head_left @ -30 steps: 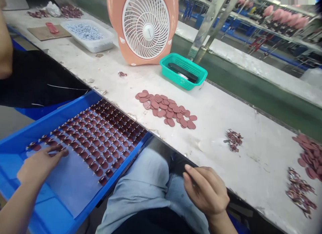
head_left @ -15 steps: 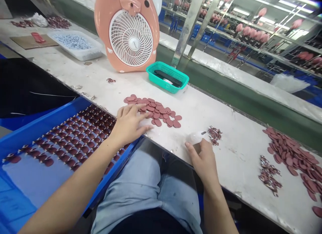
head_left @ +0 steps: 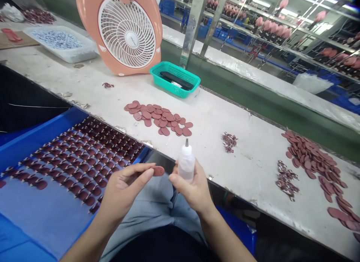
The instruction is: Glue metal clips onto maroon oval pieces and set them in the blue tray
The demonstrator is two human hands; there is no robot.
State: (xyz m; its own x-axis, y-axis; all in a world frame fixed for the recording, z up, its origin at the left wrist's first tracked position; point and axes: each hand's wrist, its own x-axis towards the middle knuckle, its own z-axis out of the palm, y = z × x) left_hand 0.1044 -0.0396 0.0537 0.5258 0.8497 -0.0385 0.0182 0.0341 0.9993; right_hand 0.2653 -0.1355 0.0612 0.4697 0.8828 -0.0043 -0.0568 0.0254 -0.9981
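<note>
Between thumb and fingers, my left hand [head_left: 123, 190] pinches a reddish-brown oval piece [head_left: 159, 171] with small holes in it. My right hand [head_left: 194, 187] is wrapped round a small translucent squeeze bottle [head_left: 186, 166], held upright with its narrow metal tip up. The bottle stands just right of the oval piece, apart from it, and both are above my lap. Beyond my hands, a pile of similar oval pieces [head_left: 160, 117] lies on the white table [head_left: 208, 115]. A small heap of brown and white bits [head_left: 229, 142] lies to the right of that pile.
A blue tray [head_left: 56, 213] at lower left holds rows of assembled pieces. An orange fan [head_left: 95, 36] and a green basket [head_left: 176, 90] with black items stand at the back. More oval pieces [head_left: 315, 153] and shiny bits [head_left: 287, 181] lie at right. A white tub [head_left: 70, 57] is at left.
My left hand has left the pile with one oval piece and come back over my lap. My right hand has lifted the bottle off the table and turned it upright. The view has shifted slightly.
</note>
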